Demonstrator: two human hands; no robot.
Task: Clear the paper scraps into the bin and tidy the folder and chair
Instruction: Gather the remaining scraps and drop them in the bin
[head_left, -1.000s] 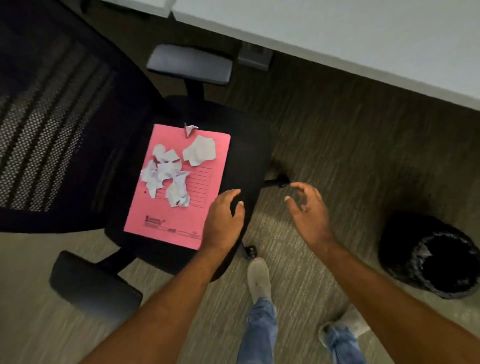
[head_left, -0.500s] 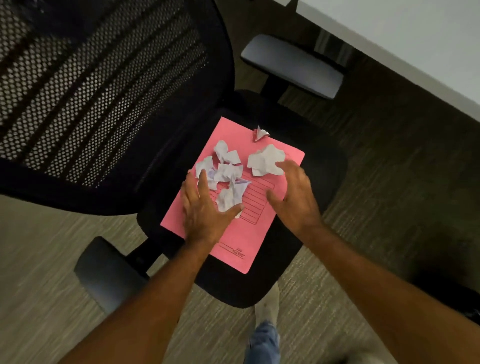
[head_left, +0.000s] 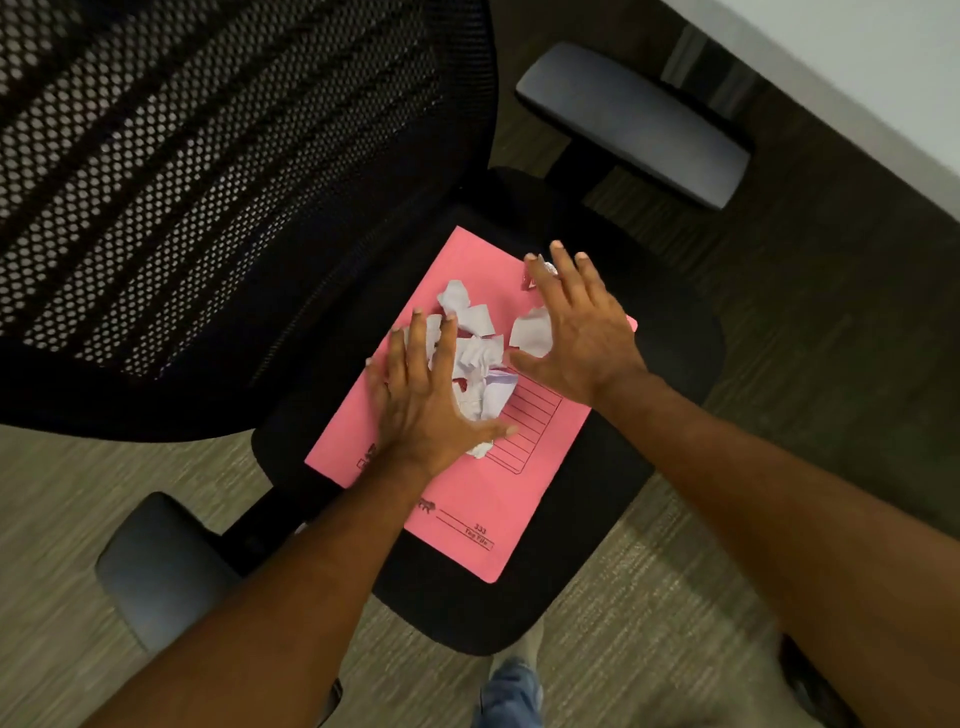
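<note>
Both hands are spread open, palms down, over the pink folder (head_left: 478, 499) lying on the office chair (head_left: 613, 519) seat. The left hand (head_left: 431, 400) presses on the folder's left edge, fingers over the white paper scraps (head_left: 480, 358). The right hand (head_left: 582, 332) covers scraps near the folder's far right corner, gripping nothing.
</note>
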